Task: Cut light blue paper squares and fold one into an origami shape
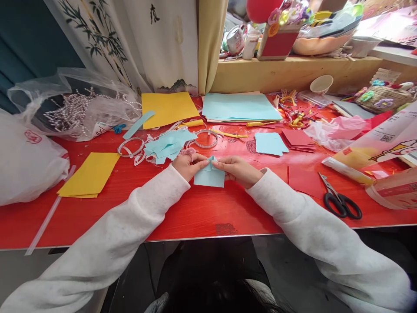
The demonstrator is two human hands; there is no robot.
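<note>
A small light blue paper (209, 177) is held between both hands above the red table, its top edge folded into a small peak. My left hand (189, 165) pinches its upper left part. On the other side, my right hand (239, 168) grips the upper right part, thumb on top. Light blue paper scraps (169, 145) lie just beyond my left hand. Past my right hand is a stack of light blue squares (270, 143), with dark red squares (297, 139) beside it.
Black-handled scissors (342, 202) lie at the right on the red table (195, 217). Yellow sheets (89, 174) and a white plastic bag (29, 161) are at the left. Large blue sheets (239, 107), tape rolls (130, 148) and a yellow pen (230, 134) lie farther back.
</note>
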